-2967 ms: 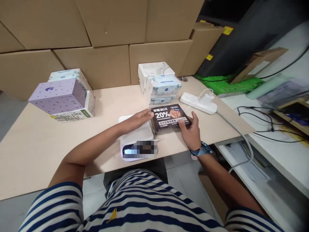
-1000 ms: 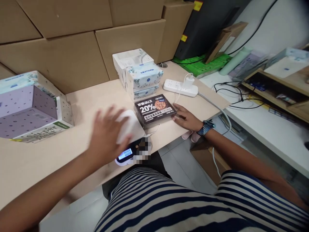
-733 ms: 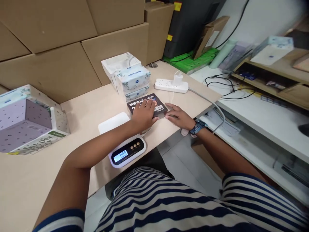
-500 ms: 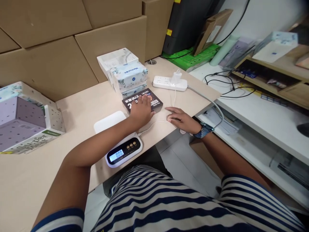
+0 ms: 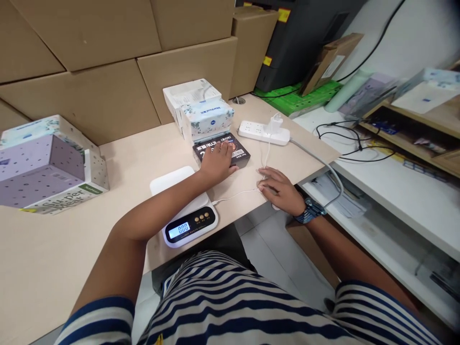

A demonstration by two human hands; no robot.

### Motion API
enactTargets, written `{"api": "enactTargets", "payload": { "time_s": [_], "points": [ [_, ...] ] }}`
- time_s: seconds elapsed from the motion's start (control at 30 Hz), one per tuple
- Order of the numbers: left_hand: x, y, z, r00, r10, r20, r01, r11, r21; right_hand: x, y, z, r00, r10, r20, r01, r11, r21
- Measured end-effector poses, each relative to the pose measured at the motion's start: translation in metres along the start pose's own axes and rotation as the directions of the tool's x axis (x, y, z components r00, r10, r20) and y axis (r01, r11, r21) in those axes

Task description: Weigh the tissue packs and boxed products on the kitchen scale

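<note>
My left hand (image 5: 217,162) lies flat on a black printed box (image 5: 240,154), fingers stretched over its top and thumb by its front edge. A thin white cable (image 5: 237,192) runs from the kitchen scale to my right hand (image 5: 279,190). The fingers of that hand are bent around the cable near the table edge, and further cable leads up to a plug (image 5: 275,123). Under my left forearm sits the white kitchen scale (image 5: 190,227), its lit display reading 0.00. The forearm hides part of its platform.
Behind the black box stand tissue packs (image 5: 206,119) and a white box (image 5: 192,93). A white power strip (image 5: 251,130) lies on the table (image 5: 132,153). At left are patterned boxes (image 5: 68,163); large cartons (image 5: 104,96) line the back. A shelf unit (image 5: 381,187) stands right.
The view has shifted, so the scene sits further right and slightly lower. My right hand's fingers have drawn in closer around the cable. My left hand stays on the black box.
</note>
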State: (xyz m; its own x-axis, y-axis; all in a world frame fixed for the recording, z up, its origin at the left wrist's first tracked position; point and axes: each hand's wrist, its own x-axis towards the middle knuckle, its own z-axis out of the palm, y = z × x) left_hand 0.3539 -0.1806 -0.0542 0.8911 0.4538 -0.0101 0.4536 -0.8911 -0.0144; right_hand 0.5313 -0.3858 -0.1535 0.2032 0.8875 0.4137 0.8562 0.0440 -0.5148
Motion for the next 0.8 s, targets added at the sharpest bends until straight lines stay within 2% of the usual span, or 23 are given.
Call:
{"api": "enactTargets", "payload": {
  "time_s": [0.1,0.17,0.23,0.3,0.37,0.4,0.47,0.5,0.53,0.57,0.6,0.63,0.67,0.7,0.73,0.77,0.8],
  "points": [
    [-0.002,-0.001,-0.004,0.999,0.042,0.030,-0.042,0.999,0.007,0.014,-0.021,-0.009,0.998,-0.050,-0.027,0.048,0.996,-0.072],
    [-0.014,-0.003,-0.009,0.994,0.106,-0.008,-0.106,0.994,-0.003,0.029,-0.040,-0.018,0.990,-0.131,-0.047,0.126,0.988,-0.091],
    [-0.040,-0.011,-0.013,0.979,0.177,-0.104,-0.180,0.983,-0.023,0.044,-0.063,-0.027,0.977,-0.205,-0.061,0.200,0.976,-0.084],
    [-0.079,-0.026,-0.015,0.952,0.223,-0.210,-0.236,0.971,-0.041,0.055,-0.089,-0.035,0.969,-0.238,-0.069,0.237,0.971,-0.017],
    [-0.130,-0.049,-0.014,0.930,0.211,-0.302,-0.240,0.969,-0.061,0.063,-0.114,-0.038,0.974,-0.218,-0.064,0.227,0.955,0.192],
    [-0.157,-0.064,-0.012,0.921,0.172,-0.349,-0.210,0.975,-0.075,0.066,-0.127,-0.038,0.979,-0.200,-0.046,0.203,0.912,0.355],
    [-0.212,-0.099,-0.006,0.892,0.007,-0.453,-0.070,0.990,-0.122,0.077,-0.149,-0.031,0.982,-0.180,0.059,0.092,0.729,0.679],
    [-0.239,-0.120,-0.002,0.852,-0.118,-0.510,0.038,0.986,-0.163,0.086,-0.160,-0.022,0.972,-0.186,0.142,0.004,0.620,0.784],
    [-0.265,-0.143,0.000,0.779,-0.261,-0.570,0.160,0.962,-0.221,0.097,-0.172,-0.008,0.950,-0.204,0.236,-0.094,0.534,0.840],
    [-0.288,-0.168,0.001,0.664,-0.413,-0.623,0.281,0.910,-0.305,0.112,-0.185,0.009,0.915,-0.228,0.332,-0.191,0.481,0.856],
    [-0.308,-0.194,0.000,0.504,-0.560,-0.658,0.373,0.828,-0.419,0.130,-0.201,0.031,0.871,-0.256,0.418,-0.271,0.459,0.846],
    [-0.324,-0.220,-0.003,0.324,-0.681,-0.657,0.410,0.727,-0.551,0.149,-0.219,0.056,0.829,-0.278,0.485,-0.327,0.462,0.824],
    [-0.336,-0.244,-0.007,0.151,-0.776,-0.612,0.393,0.615,-0.683,0.170,-0.240,0.084,0.797,-0.315,0.515,-0.341,0.469,0.815],
    [-0.345,-0.266,-0.012,0.025,-0.848,-0.530,0.336,0.506,-0.794,0.191,-0.262,0.112,0.792,-0.335,0.510,-0.310,0.499,0.809],
    [-0.350,-0.284,-0.017,-0.013,-0.910,-0.415,0.261,0.398,-0.880,0.211,-0.285,0.139,0.812,-0.332,0.480,-0.249,0.548,0.799],
    [-0.352,-0.298,-0.022,0.019,-0.951,-0.310,0.199,0.307,-0.931,0.228,-0.308,0.165,0.823,-0.339,0.456,-0.210,0.565,0.798],
    [-0.352,-0.306,-0.026,0.103,-0.967,-0.231,0.161,0.246,-0.956,0.242,-0.329,0.188,0.828,-0.357,0.432,-0.172,0.573,0.802]
  ]
}}
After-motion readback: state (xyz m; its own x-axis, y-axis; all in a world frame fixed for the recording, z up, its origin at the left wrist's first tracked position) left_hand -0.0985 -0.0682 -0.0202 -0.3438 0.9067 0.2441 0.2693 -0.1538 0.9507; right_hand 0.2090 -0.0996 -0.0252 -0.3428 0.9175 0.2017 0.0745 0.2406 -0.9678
